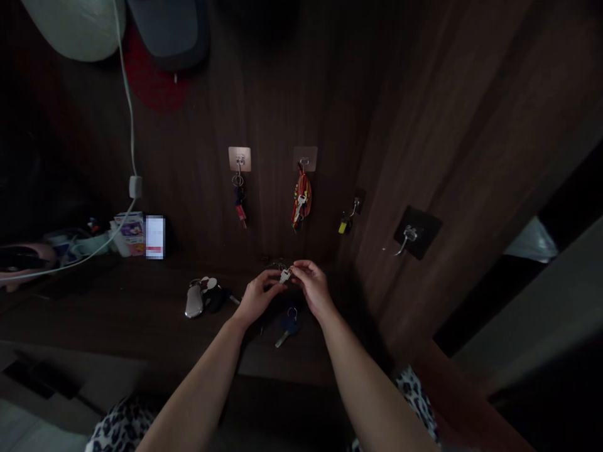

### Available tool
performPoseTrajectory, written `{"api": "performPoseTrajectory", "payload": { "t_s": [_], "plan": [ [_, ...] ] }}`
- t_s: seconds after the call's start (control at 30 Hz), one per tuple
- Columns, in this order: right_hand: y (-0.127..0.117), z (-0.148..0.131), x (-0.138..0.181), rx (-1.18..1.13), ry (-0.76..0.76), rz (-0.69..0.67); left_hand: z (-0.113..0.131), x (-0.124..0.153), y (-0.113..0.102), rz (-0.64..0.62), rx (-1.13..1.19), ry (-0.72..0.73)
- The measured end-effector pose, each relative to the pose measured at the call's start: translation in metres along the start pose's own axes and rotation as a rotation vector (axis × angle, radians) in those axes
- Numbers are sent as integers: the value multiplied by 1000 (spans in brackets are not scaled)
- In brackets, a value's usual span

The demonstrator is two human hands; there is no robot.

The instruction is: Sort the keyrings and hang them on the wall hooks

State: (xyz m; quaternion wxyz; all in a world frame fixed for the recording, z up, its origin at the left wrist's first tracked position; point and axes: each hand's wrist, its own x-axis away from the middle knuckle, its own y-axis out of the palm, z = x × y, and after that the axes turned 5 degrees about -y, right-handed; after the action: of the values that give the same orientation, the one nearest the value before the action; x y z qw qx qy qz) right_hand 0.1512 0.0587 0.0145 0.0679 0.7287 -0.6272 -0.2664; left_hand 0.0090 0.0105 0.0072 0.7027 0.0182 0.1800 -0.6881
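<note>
Slippage is the risk: the left hand (258, 296) and right hand (313, 290) both pinch a small silver key (284, 275) at their fingertips just above the table (117, 314), and a loosened grip could drop it onto the blue key (287, 326) below.

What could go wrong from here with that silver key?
1. The small silver key sits only between fingertips of the left hand and right hand; it may slip onto the dark wooden shelf.
2. Dim light: once dropped, it could be hard to find near the blue-headed key.
</note>
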Motion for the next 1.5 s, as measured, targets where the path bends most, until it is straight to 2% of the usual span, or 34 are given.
{"api": "performPoseTrajectory", "payload": {
  "t_s": [0.17, 0.4, 0.53, 0.63, 0.73, 0.83, 0.97, 1.1, 1.17, 1.5],
  "plan": [
    [0, 0, 0, 77, -45, 23, -2, -1, -1, -17, 103, -3],
    [1, -1, 0, 155, -68, 18, 3, 0, -2, -9, 37, 6],
    [0, 1, -2, 182, -59, 62, 5, 0, -2, 23, 68, -1],
    [-11, 6, -8, 272, -82, 160, 3, -1, -2, 33, 99, -14],
    [-29, 9, -16, 458, -161, 279, 0, -3, -4, 32, 99, -9],
    [-40, 9, -20, 520, -177, 299, -3, -5, -5, 31, 99, -5],
    [-29, 0, -14, 377, -107, 240, -3, -5, -5, 26, 114, 0],
    [-3, -7, -1, 287, 11, 5, -1, -4, -4, 12, 105, 9],
    [5, -6, 4, 255, 18, -59, -1, -4, -4, 12, 85, 17],
    [13, 8, 7, 93, 52, -96, 2, -3, -1, -16, 61, 46]
  ]
}}
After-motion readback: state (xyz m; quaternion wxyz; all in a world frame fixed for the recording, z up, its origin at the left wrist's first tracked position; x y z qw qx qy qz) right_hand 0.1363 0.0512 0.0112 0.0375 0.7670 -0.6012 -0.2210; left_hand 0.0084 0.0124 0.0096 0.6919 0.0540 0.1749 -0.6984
